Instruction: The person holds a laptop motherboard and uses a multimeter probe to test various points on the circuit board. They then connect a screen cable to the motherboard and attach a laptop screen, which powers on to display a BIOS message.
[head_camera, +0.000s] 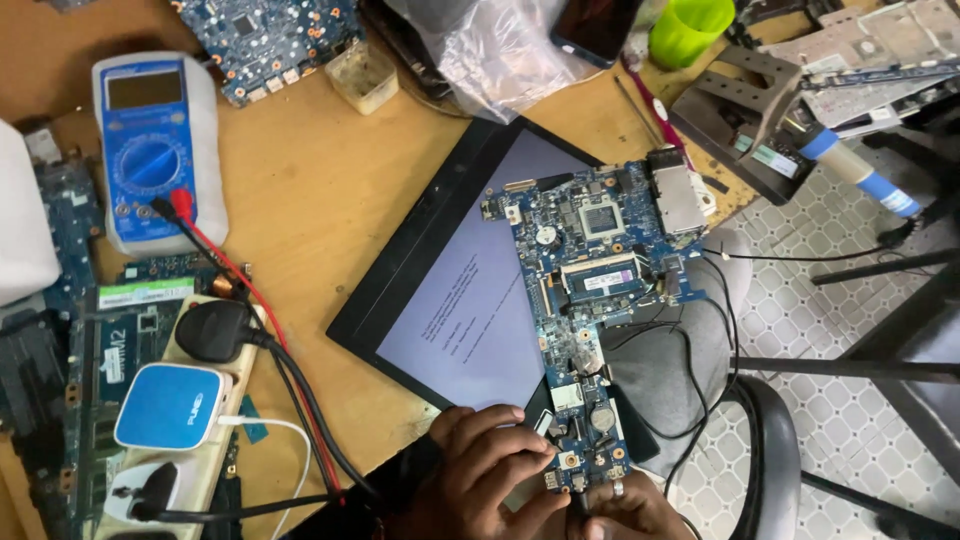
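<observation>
A blue laptop motherboard (590, 270) lies across the lit laptop screen panel (450, 270) on the wooden bench. My left hand (480, 470) rests on the near end of the board, fingers curled over its lower edge. My right hand (630, 505) shows only in part at the bottom; it touches the board's near corner, with a ring on one finger. Black wires (700, 330) run from the board to the right. I cannot tell whether either hand pinches a small part.
A blue multimeter (150, 150) with red and black leads sits at the left. A power strip (180, 420) carries a black plug and a blue-white adapter. Another circuit board (270, 40), a green cup (690, 28), plastic wrap, a vise (745, 110) and a stool (770, 450) surround the area.
</observation>
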